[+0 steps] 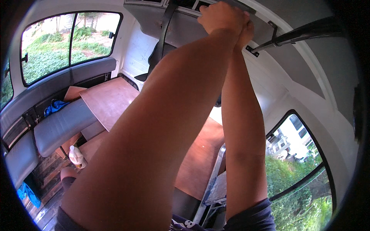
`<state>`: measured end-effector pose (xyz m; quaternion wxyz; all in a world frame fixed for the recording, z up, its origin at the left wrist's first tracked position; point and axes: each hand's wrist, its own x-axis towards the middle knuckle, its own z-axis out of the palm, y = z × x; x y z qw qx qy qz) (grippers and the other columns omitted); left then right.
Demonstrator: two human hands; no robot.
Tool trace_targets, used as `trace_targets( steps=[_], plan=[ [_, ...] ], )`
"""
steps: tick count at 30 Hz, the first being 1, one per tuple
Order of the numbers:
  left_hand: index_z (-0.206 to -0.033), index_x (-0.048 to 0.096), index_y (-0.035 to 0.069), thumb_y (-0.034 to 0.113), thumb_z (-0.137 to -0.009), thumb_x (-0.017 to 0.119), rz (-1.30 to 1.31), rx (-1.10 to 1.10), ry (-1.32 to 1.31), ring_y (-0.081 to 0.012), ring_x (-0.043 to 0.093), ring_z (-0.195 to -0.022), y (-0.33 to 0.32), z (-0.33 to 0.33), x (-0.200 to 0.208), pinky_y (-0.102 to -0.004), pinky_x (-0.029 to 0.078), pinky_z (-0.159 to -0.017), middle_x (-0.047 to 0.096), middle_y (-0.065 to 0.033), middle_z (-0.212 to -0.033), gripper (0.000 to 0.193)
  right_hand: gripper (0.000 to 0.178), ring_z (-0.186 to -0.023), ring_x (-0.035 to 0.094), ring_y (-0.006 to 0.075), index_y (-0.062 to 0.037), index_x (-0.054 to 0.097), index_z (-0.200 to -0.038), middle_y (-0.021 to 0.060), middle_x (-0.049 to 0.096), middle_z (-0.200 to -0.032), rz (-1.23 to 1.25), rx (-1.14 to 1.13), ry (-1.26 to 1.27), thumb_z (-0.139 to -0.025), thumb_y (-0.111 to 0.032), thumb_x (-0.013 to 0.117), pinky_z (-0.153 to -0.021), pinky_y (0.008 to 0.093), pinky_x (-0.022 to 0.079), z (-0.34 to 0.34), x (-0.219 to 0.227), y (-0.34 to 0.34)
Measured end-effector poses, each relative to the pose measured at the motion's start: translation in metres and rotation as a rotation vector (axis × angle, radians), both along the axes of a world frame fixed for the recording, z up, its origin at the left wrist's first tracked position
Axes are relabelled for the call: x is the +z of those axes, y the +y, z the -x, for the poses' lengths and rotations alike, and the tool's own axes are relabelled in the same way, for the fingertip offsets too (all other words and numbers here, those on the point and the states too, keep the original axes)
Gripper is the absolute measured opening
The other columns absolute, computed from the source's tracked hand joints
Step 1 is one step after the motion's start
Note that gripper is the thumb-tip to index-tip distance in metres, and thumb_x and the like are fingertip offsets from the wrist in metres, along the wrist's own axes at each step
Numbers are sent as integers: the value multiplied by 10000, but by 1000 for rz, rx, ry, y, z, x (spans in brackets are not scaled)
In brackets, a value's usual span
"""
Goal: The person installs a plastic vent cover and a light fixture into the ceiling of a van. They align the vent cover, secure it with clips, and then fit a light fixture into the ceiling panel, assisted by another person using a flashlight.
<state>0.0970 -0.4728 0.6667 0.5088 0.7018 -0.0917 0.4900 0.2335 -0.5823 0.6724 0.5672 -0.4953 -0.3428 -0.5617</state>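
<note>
Both my arms reach up and forward to the grey overhead panel [185, 32] along the ceiling. My left hand [221, 18] is at the panel's upper part, its fingers curled and mostly turned out of sight. Just right of it and partly behind it, my right hand [246, 35] also has bent fingers close against the left hand. Whatever the two hands grip is hidden by them. A black strap [167, 29] hangs over the panel to the left of my hands. To their right, a black rail [304, 34] is fixed by a bracket.
Below are a brown wooden board [110, 98], another wooden surface [198, 154] and grey padded seats [63, 125]. A white bottle [76, 157] stands near the wooden floor. A metal ladder-like frame [210, 181] stands beside my right arm. Windows [69, 46] line the sides.
</note>
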Motion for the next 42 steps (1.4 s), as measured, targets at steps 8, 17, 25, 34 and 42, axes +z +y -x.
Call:
trace_targets(
  steps=[8,17,25,34,42],
  plan=[
    [-1020,808,75,485,-879,742,-204,95,-150,-305,625,-1208,38,-22,-11,-566,446,-990,732,-170,-1116,438,321,-977,641,323,-40,623,-1204,114,633,-1092,318,-1128,-678,-968,-243,697,-875,447,519,101,-2,16],
    [-1188,603,-9,146,-906,626,-974,485,-519,-413,684,-1079,162,-86,35,-481,585,-904,631,-253,-1197,322,285,-1036,735,336,-57,726,-1146,216,706,-1193,1171,-1992,12,-894,-181,676,-832,412,619,144,38,102],
    [-1131,699,22,175,-986,498,-1219,580,-507,-370,738,-1020,151,-97,49,-467,604,-870,733,-225,-1093,291,209,-990,752,317,-39,782,-987,176,758,-1035,1434,-2082,121,-926,-141,611,-833,437,613,152,49,119],
    [-1114,733,46,185,-984,533,-1359,639,-434,-360,731,-1049,153,-84,52,-475,598,-886,742,-202,-1129,276,276,-1006,728,379,-60,777,-1066,213,746,-1049,1397,-1712,320,-842,-106,622,-867,479,588,151,66,121],
    [-1163,671,28,243,-915,665,-1325,476,-320,-384,708,-1057,170,-79,63,-501,581,-900,734,-187,-1105,328,240,-975,735,372,-59,777,-1032,203,758,-976,1397,-1968,178,-846,-147,652,-852,480,587,153,63,122]
  ],
)
